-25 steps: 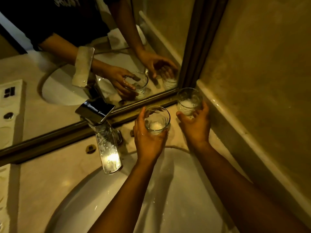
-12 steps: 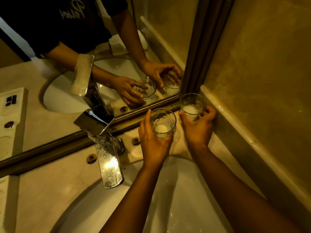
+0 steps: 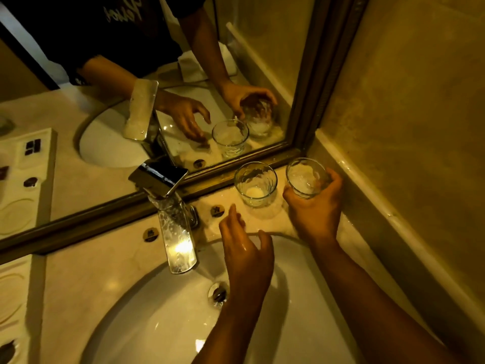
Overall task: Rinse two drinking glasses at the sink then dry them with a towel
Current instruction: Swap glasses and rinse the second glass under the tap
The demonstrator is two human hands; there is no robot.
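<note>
The right hand [image 3: 315, 208] curls its fingers and thumb around the lower wall of a clear ribbed drinking glass [image 3: 305, 177], which sits upright in the corner of the counter where the mirror frame meets the side wall. A whitish patch shows at its bottom; whether that is liquid, foam or only reflected light cannot be told.

The left hand [image 3: 246, 254] holds nothing. Its fingers are spread and loosely bent, wet-looking, and it hovers over the back rim of the white oval sink basin [image 3: 157, 311]. At about one o'clock from this hand, clear of its fingertips, a second clear ribbed drinking glass [image 3: 255, 183] stands upright on the pale marble counter [image 3: 78, 264], just beside the gripped glass and to its nine o'clock. A pale round glow lies on its base; otherwise it looks empty.

At nine o'clock from the left hand the flat chrome faucet spout [image 3: 178, 240] reaches over the basin, and the round metal drain [image 3: 217, 294] sits below the wrist. The framed wall mirror [image 3: 131, 74] behind reflects both glasses and hands.
</note>
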